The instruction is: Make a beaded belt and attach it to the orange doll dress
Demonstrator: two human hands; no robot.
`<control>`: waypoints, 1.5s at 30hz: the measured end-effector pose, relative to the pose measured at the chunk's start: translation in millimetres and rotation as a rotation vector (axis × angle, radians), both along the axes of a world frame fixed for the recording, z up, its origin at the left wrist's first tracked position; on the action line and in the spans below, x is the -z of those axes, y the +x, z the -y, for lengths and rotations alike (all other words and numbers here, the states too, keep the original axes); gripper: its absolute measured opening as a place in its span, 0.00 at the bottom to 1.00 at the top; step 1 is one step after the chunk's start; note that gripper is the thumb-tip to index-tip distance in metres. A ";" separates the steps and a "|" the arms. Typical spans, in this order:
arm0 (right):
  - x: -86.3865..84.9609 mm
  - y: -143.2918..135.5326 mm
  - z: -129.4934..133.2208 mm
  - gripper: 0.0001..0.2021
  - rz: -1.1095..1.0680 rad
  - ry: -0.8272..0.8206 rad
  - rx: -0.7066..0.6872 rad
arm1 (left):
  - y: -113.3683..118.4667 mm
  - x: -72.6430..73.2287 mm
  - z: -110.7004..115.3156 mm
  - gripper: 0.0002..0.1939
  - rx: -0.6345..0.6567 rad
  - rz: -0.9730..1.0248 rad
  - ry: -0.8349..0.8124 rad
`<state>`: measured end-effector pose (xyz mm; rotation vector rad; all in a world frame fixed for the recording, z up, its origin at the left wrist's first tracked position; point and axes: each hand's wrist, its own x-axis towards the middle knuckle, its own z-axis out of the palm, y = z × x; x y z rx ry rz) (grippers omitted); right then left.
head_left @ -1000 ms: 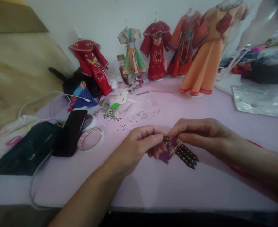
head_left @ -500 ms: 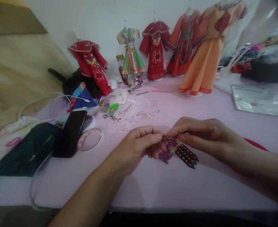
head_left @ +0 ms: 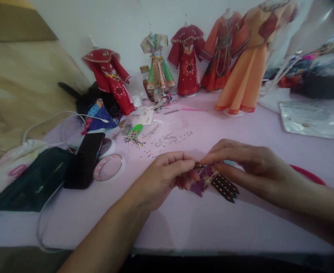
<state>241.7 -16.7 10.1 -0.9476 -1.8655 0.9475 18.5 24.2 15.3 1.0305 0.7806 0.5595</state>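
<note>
A small purple piece with gold trim and beads (head_left: 201,185) hangs between my hands, with black strips dotted with studs (head_left: 224,187) fanning out at its right. My left hand (head_left: 171,172) is closed, thumb and forefinger pinching a dark end of this beaded piece. From the right, my right hand (head_left: 240,161) reaches over it with thumb and fingers drawn together at its upper edge; what lies between those fingertips is too small to make out. Part of the purple piece is hidden behind the fingers.
Small dresses on stands, among them an orange one (head_left: 242,76), line the back. Scattered beads (head_left: 135,140), a tape roll (head_left: 108,167), a black phone (head_left: 84,161) and a dark green pouch (head_left: 41,178) lie left. A plastic bag (head_left: 311,119) and red rim (head_left: 307,174) are right.
My right hand has shifted slightly, its knuckles a little higher and its thumb a bit further left. My left hand and the beaded piece look almost unmoved.
</note>
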 end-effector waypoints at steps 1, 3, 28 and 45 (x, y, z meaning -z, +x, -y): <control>-0.2 -0.6 0.2 0.10 0.007 0.014 0.002 | -0.1 0.0 0.0 0.10 0.000 0.001 -0.002; -0.8 -1.6 0.4 0.10 0.018 0.039 0.009 | -0.4 -0.1 0.3 0.10 0.001 0.000 0.005; 2.4 -0.5 -4.8 0.14 -0.273 -0.552 -0.294 | -0.7 -0.8 3.9 0.08 0.179 -0.094 0.181; 14.2 1.3 -10.6 0.10 -0.310 -0.628 -0.281 | 1.2 0.5 3.1 0.10 0.181 -0.066 0.248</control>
